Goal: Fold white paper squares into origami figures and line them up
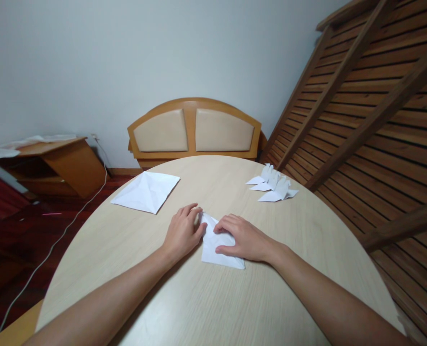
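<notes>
Nearest the camera, the left forearm (115,290) and right forearm (317,290) reach in from the two near corners over a round, pale bench (199,312). Its curved edge shows at left, far and right. Between the forearms, a broad stretch of bare wood grain runs from the near side up to a small folded paper (218,253), which lies flat around the middle of the bench, well in from those edges.

The paper sits between the hands. The left hand (184,228) is at its left side, fingers bent and thumb at the paper's edge; whether it pinches the far corner I cannot tell. The right hand (247,240) rests over its right side, thumb and curved fingers apart, with white paper showing between them.

A larger creased sheet (146,192) lies far left, close to the bench's edge. Far right, also near the edge, folded paper birds (278,190) stand close together in a row. Beyond the far edge is a padded headboard (191,129); a slatted wooden panel (364,125) leans along the right.
</notes>
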The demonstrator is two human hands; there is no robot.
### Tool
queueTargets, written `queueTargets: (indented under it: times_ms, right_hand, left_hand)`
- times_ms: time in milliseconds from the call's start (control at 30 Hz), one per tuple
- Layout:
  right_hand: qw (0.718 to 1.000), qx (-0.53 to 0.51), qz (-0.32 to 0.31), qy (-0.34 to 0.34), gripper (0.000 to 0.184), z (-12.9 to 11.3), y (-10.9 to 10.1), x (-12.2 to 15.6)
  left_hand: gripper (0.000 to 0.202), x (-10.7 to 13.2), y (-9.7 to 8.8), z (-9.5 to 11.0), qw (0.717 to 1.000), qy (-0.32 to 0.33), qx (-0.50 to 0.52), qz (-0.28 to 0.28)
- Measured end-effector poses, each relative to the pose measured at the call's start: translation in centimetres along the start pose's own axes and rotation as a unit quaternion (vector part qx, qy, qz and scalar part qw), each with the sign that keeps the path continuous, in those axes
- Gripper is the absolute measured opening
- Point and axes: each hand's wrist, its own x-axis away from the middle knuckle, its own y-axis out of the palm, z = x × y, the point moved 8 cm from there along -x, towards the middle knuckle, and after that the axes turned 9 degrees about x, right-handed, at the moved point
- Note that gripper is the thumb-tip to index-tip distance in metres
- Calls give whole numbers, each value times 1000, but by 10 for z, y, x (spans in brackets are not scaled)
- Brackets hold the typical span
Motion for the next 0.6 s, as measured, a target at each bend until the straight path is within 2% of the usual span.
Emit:
queueTargets:
  times_ms: [133, 233, 367, 500, 600]
  right_hand:
    - [1000, 23, -7, -20, 31, 4, 0, 1]
    - [999, 38, -10, -27, 30, 8, 0, 2]
    - [999, 44, -7, -30, 30, 11, 1, 3]
    - [997, 66, -4, -29, 28, 13, 2, 4]
    - [995, 92, -15, -28, 26, 14, 2, 6]
  left_hand:
    - [40, 2, 7, -4, 996, -19, -74, -42]
    - [42, 3, 8, -6, 992, -39, -113, -50]
    - [48, 4, 9, -2, 993, -20, -107, -49]
    - [49, 6, 22, 4, 991, 18, -83, -106]
    - [51, 8, 28, 3, 987, 11, -88, -131]
